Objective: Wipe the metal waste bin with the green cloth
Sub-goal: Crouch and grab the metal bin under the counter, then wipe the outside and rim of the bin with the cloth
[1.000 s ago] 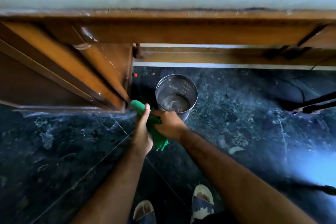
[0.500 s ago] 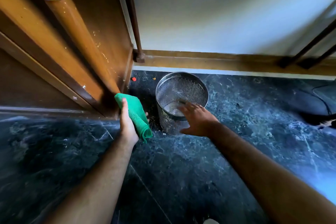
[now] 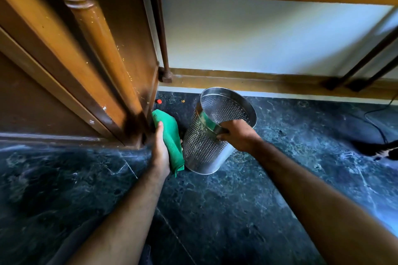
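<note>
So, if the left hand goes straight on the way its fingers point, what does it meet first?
Probably the wooden cabinet corner: the left hand, holding the green cloth, points up the frame toward it. Depth is unclear, so it may pass beside it.

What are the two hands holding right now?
Left hand: closed on the folded green cloth.
Right hand: gripping the rim of the tilted perforated metal waste bin.

The scene is dim under the wooden furniture (image 3: 112, 54), with daylight entering from the right and washing the pale wall (image 3: 269, 36) and the dark marble floor (image 3: 377, 211) in a bluish sheen. The metal waste bin (image 3: 206, 148) catches bright glints. Both forearms lie in shadow. Wide-angle bending curves the edges; the lower corners look soft.
</note>
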Demonstrator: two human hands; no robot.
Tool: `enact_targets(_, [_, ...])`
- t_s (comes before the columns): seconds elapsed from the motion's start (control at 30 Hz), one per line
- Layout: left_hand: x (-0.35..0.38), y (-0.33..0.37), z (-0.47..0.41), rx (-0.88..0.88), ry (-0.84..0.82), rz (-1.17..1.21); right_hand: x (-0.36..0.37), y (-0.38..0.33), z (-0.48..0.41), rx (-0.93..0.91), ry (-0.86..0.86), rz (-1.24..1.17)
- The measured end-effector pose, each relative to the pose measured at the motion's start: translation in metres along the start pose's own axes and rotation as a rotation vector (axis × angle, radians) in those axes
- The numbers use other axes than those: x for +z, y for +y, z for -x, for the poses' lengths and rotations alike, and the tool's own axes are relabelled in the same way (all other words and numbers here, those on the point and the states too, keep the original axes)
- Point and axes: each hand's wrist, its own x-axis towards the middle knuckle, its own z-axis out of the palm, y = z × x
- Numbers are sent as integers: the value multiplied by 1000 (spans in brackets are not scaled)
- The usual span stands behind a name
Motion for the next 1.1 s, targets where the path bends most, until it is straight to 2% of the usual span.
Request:
enact_targets(0.07, [1, 3, -3, -2, 2, 1, -4, 4, 0, 39, 19, -59])
enact_targets(0.17, [1, 6, -21, 80, 115, -24, -5, 15, 7, 93, 59, -166])
enact_targets(0.27, [23, 15, -7, 257, 121, -121, 0, 30, 18, 160, 105, -277])
enact_targets(0.4, [83, 14, 29, 503, -57, -428, 1, 40, 26, 206, 156, -337])
enact_targets(0.57, [151, -10, 38, 1005, -250, -837, 5, 44, 32, 234, 206, -327])
enact_targets(0.67, [167, -42, 18, 1185, -191, -1143, 15, 55, 36, 221, 209, -259])
enact_targets(0.77, [168, -59, 13, 1180, -113, -1171, 21, 65, 38, 210, 224, -311])
enact_targets(0.9, [138, -77, -14, 926, 12, -1015, 24, 81, 49, 233, 209, -583])
enact_targets(1.03, [67, -96, -60, 818, 261, -1050, 30, 96, 66, 245, 205, -798])
enact_targets(1.1, [52, -91, -68, 639, 295, -1073, 31, 94, 67, 233, 183, -822])
